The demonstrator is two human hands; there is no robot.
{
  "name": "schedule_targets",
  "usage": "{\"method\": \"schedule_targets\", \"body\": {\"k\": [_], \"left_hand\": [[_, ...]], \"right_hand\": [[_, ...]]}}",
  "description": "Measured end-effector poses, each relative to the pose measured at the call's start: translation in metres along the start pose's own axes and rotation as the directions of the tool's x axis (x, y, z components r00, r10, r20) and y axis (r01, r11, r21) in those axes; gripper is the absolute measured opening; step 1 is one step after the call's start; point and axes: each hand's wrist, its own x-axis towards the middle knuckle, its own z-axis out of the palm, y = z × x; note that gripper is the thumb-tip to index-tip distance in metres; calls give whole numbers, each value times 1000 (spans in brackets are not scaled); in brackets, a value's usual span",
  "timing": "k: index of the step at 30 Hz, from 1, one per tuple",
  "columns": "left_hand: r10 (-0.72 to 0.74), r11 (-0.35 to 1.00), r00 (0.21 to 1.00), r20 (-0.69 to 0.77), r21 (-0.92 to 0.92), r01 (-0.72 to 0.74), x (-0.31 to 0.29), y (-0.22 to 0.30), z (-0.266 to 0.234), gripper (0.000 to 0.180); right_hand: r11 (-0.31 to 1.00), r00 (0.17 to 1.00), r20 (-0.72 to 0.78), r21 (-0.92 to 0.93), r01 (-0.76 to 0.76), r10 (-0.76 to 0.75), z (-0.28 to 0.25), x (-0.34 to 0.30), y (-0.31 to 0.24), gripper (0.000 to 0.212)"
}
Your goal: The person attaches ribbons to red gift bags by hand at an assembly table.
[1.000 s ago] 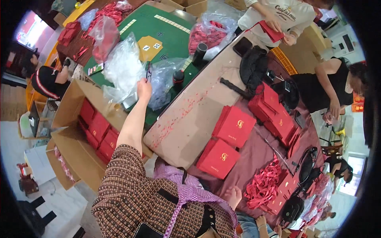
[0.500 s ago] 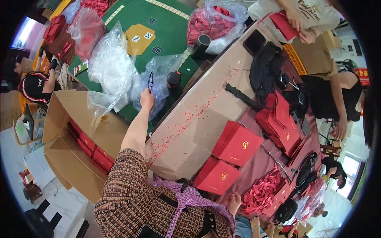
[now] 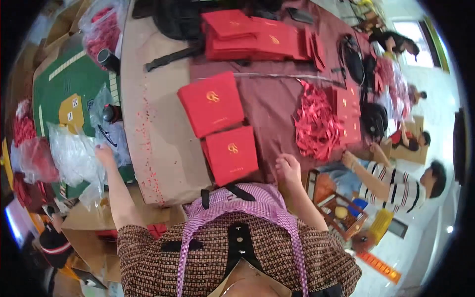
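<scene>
Hands are apart here. Left hand (image 3: 105,154) reaches out to the left and touches the clear plastic bags (image 3: 74,158) lying on the green table (image 3: 64,84); I cannot tell if its fingers grip them. Right hand (image 3: 288,168) rests on the dark red cloth (image 3: 277,104), fingers loosely curled and holding nothing, just right of the near red box (image 3: 231,154). A second red box (image 3: 210,103) lies just beyond it. Red ribbons (image 3: 316,123) are piled further right.
</scene>
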Motion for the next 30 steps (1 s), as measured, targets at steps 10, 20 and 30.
{"method": "schedule_targets", "body": {"k": [10, 20, 30], "left_hand": [[202, 787, 738, 643, -555, 269, -177, 237, -141, 33], [207, 683, 536, 818, -513, 520, -329, 296, -138, 67], [185, 599, 542, 820, -531, 599, -357, 278, -147, 58]], "right_hand": [[975, 901, 375, 112, 191, -220, 40, 20, -12, 62], [968, 831, 543, -121, 219, -120, 67, 36, -30, 74], [973, 765, 601, 126, 195, -232, 84, 45, -11, 51]]}}
